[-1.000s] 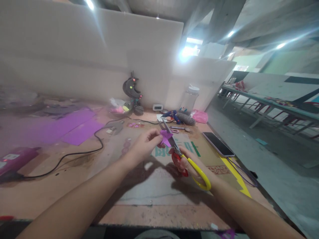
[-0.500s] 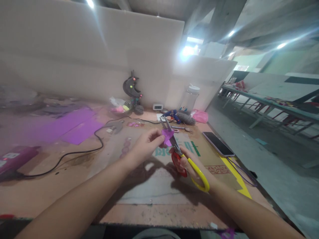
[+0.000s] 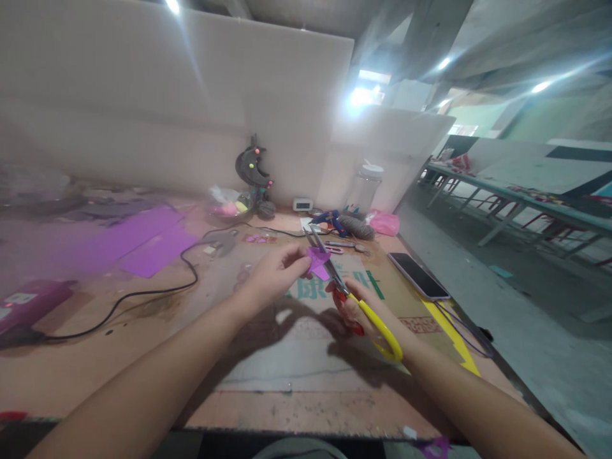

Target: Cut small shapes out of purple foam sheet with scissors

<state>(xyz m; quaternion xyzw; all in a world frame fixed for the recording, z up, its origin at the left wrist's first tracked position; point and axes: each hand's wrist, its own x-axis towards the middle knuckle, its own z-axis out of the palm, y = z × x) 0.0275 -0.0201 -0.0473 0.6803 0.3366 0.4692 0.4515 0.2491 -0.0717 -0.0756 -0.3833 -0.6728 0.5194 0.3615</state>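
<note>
In the head view, a small purple cutout point(image 3: 317, 257) is pinched by the left hand point(image 3: 280, 277) between thumb and fingers, above the middle of the table point(image 3: 119, 376). The scissors point(image 3: 340, 281) are gripped by the right hand point(image 3: 373, 299), its fingers wrapped about the red and yellow handles. The blades are parted slightly and are overlapped by the cutout; whether it is caught between them cannot be told. It is judged to be thin, very light and easily creased or torn, so it is best held by its edge, clear of the blades. The scissors are judged stiff and heavier, and are best controlled by the handles. Larger purple sheets point(image 3: 160, 252) are seen lying at the left.
</note>
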